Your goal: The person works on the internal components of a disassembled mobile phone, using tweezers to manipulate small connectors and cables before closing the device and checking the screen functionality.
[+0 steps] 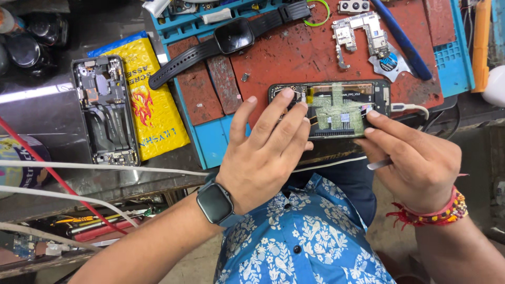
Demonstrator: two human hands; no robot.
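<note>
— Head view: why are the hands like that?

— The left hand (263, 158) lies fingers spread over the near end of the opened phone (336, 108), pressing it flat, not clasping it, on the red mat (294, 52) at the bench edge. That seems to steady it while the right hand (415, 163) pinches a thin metal tool (380, 164), fingertips on the phone's far end.

— What is hard to read?

— The tool's tip is hidden behind the fingers. The left fingers cover the phone's end. The board (363, 29), watch (231, 37) and second phone frame (105, 110) lie apart, seemingly set aside. The cable (413, 108) runs off behind the mat.
</note>
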